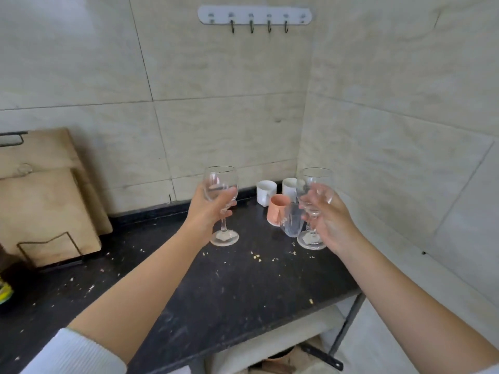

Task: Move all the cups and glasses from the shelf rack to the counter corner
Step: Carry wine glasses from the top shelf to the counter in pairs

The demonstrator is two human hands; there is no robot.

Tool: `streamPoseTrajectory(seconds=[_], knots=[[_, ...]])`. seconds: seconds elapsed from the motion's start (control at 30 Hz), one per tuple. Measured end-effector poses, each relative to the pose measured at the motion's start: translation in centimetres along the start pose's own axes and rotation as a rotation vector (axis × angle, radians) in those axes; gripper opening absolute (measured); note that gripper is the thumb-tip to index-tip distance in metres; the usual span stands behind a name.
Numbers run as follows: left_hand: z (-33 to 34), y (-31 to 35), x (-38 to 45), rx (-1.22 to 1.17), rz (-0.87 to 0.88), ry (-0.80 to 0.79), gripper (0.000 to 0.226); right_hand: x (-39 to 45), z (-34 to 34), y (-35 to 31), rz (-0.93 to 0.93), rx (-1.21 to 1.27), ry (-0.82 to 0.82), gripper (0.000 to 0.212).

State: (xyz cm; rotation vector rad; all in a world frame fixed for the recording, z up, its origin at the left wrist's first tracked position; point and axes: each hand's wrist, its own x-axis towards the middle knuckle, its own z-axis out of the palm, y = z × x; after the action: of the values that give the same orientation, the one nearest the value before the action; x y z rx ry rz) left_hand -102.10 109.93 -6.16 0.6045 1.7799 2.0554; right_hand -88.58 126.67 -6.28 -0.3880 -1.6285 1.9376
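left hand point(209, 209) — left wineglass point(221, 184) gripped by the bowl, upright over the counter point(243, 287) | right hand point(330, 218) — right wineglass point(314, 190) gripped likewise | mugs point(266, 191), pink cup point(276, 211) and tumbler point(291, 221) grouped in the corner

A black stone counter point(243, 287), speckled with pale crumbs, runs into a corner formed by two walls of large cream marble-look tiles point(229, 125). High on the back wall above the counter hangs a white hook rail point(255, 15) with dark metal hooks. At the counter's left end, wooden cutting boards point(46, 201) lean against the back wall in a thin wire holder point(50, 245). Soft, even daylight fills the corner.
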Motion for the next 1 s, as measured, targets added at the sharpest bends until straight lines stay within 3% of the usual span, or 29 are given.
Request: streamPoseTrajectory(seconds=[0.13,0.3,0.5,0.77,1.0], knots=[[-0.4,-2.5,6.2,0.142,-0.014,0.046,0.042,6.3,0.0,2.9,0.068,-0.213,0.021,0.019],[-1.5,-6.7,14.9,0.336,-0.052,0.074,0.044,13.9,0.6,7.5,0.031,-0.448,0.015,0.045],[-2.7,-11.1,23.7,0.489,-0.087,0.056,0.074,22.6,1.6,12.9,0.123,-0.670,0.037,0.059],[-1.4,-17.4,33.5,0.761,-0.154,0.010,0.069,30.8,1.5,19.5,0.207,-0.905,-0.044,0.068],[0.9,-22.3,38.8,0.764,-0.216,-0.005,0.062,35.7,1.1,23.4,0.260,-0.979,-0.111,0.068]])
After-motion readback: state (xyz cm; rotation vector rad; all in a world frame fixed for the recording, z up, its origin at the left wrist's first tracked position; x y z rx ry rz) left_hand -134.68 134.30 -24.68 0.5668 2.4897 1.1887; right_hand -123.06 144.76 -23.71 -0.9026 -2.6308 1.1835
